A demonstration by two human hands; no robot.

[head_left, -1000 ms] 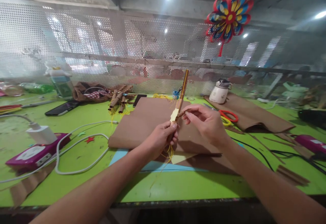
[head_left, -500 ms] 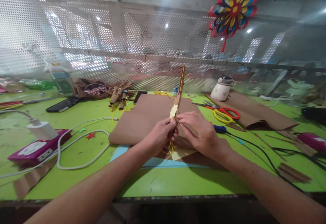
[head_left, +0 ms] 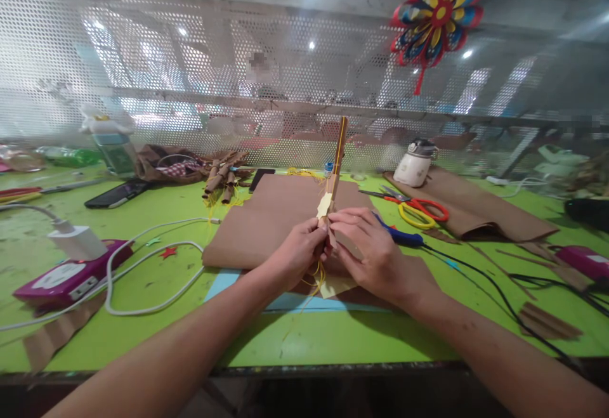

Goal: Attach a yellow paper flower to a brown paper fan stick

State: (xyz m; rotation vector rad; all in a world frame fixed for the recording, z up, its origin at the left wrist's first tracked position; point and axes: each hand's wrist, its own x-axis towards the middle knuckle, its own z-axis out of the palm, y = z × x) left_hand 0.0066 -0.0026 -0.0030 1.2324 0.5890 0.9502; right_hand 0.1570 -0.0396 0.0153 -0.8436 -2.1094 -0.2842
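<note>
My left hand (head_left: 302, 250) is closed around the lower part of a brown paper roll (head_left: 340, 148) that stands tilted upright, with a yellow line along its length. A pale yellow wavy-edged paper piece (head_left: 324, 205) sits on the roll just above my left thumb. Yellow strings (head_left: 320, 275) dangle below that hand. My right hand (head_left: 373, 250) meets the roll from the right, its fingers pinching a thin brown paper strip (head_left: 332, 234) against it. Beneath both hands lies a large brown paper sheet (head_left: 266, 215) over light blue paper (head_left: 221, 286).
To the right are red-and-yellow scissors (head_left: 419, 212), a blue-handled tool (head_left: 404, 236) with a black cord, and a white bottle (head_left: 413, 164). Left are a purple power strip (head_left: 57, 285), a white cable (head_left: 157, 310), a phone (head_left: 118, 194) and several brown paper rolls (head_left: 221, 180).
My right hand has come in from the right and lower against the roll, bringing the brown strip onto it. The blue-handled tool and more of the scissors now show. The view has tipped down slightly.
</note>
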